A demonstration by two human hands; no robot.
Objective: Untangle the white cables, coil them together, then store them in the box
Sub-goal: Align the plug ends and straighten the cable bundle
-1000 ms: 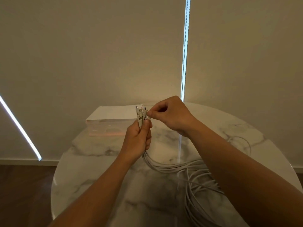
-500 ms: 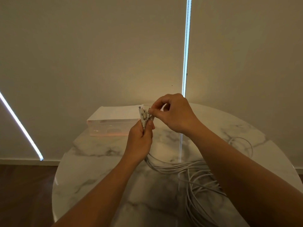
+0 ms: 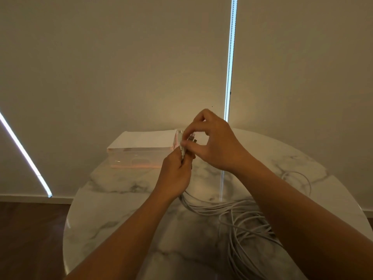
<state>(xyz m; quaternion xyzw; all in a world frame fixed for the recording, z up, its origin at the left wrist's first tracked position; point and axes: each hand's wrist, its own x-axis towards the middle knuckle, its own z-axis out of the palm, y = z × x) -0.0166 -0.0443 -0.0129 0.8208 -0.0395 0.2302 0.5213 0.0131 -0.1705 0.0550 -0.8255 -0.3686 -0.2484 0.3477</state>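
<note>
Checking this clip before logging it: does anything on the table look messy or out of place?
The white cables sprawl in loose, crossing loops over the right side of the table, uncoiled. The left hand grips their plug ends; the right hand pinches at them. Nothing looks damaged or spilled.

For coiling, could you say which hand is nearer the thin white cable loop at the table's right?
Right. The right hand is left of the thin white cable loop; the left hand, farther left.

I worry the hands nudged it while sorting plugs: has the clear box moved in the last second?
No. The clear box sits where it was, at the far edge of the marble table, left of the bright vertical strip.
</note>
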